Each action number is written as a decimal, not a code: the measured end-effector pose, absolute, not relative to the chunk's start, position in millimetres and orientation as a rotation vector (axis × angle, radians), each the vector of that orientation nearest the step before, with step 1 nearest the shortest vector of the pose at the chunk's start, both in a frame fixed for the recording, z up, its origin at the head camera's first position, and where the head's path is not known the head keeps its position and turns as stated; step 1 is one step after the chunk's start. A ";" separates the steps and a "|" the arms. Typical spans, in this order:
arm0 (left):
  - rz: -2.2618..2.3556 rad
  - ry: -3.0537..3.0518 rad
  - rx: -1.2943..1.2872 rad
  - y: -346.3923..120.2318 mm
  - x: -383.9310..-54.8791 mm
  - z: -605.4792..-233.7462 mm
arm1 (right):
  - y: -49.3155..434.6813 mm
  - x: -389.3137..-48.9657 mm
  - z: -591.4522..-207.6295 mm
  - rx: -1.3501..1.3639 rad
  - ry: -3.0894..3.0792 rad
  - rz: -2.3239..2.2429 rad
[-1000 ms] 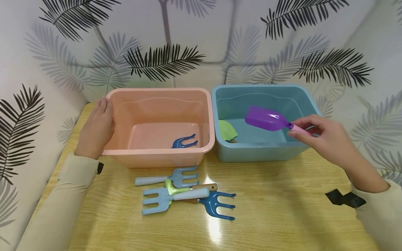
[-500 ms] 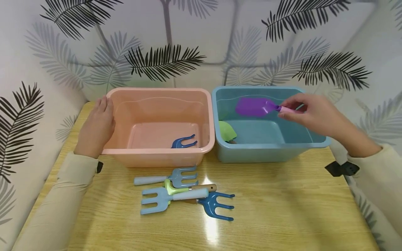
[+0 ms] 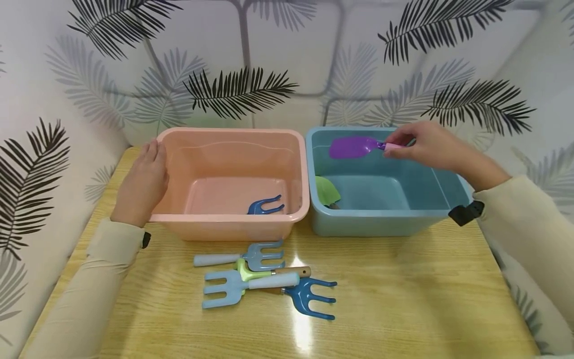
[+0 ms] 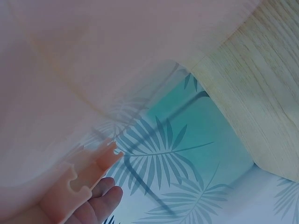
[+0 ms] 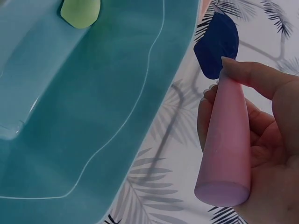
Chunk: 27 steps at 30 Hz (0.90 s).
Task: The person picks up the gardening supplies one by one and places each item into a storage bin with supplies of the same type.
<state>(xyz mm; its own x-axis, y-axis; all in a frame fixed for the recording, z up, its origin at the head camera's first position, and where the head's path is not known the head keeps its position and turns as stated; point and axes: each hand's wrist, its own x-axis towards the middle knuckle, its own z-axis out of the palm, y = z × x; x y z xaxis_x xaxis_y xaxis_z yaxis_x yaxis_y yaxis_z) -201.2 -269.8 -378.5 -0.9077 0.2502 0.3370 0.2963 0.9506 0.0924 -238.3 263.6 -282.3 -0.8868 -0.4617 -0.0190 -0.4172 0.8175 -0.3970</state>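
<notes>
My right hand (image 3: 423,144) pinches the pink handle (image 5: 226,144) of a purple hand trowel (image 3: 352,147) between thumb and fingers. The trowel's blade points left, overlapping the back wall of the blue tub (image 3: 381,213) in the head view. My left hand (image 3: 142,182) grips the left rim of the peach tub (image 3: 224,218), with fingertips (image 4: 112,198) showing beneath the rim in the left wrist view. Inside the peach tub lies a dark blue hand fork (image 3: 264,205). A green trowel (image 3: 326,191) lies at the left of the blue tub's floor.
In front of the peach tub several hand forks lie piled on the wooden table (image 3: 394,299): a grey-blue one (image 3: 260,257), a light blue one (image 3: 228,288) and a dark blue one (image 3: 305,297) among them. A leaf-print cloth (image 3: 287,60) hangs behind.
My right hand has carried the purple trowel back and to the left, from over the blue tub's middle to its back wall. My left hand has stayed on the peach tub.
</notes>
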 end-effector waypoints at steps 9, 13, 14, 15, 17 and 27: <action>-0.175 -2.751 -0.417 -270.4 -201.6 -380.6 | 262.7 -267.4 -306.0 -0.657 2.834 -0.557; -0.170 -2.742 -0.427 -271.1 -202.2 -382.6 | 260.0 -278.4 -314.7 -0.670 2.802 -0.531; -0.171 -2.740 -0.428 -270.9 -201.8 -382.4 | 259.0 -280.5 -316.9 -0.680 2.792 -0.530; -0.173 -2.740 -0.428 -270.8 -201.6 -382.7 | 257.7 -282.4 -319.0 -0.696 2.780 -0.534; -0.174 -2.734 -0.430 -270.5 -201.3 -383.1 | 255.7 -285.3 -323.0 -0.738 2.763 -0.523; -0.192 -2.718 -0.422 -269.7 -200.4 -380.9 | 249.2 -298.2 -338.4 -0.824 2.658 -0.405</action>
<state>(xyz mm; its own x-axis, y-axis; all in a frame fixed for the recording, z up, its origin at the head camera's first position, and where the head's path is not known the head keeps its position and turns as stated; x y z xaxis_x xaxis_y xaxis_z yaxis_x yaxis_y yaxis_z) -200.4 -269.7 -380.9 -0.8819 0.2647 0.3901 0.3169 0.9455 0.0749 -298.2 249.2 -338.4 -0.7792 -0.5854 -0.2241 -0.4922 0.7927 -0.3596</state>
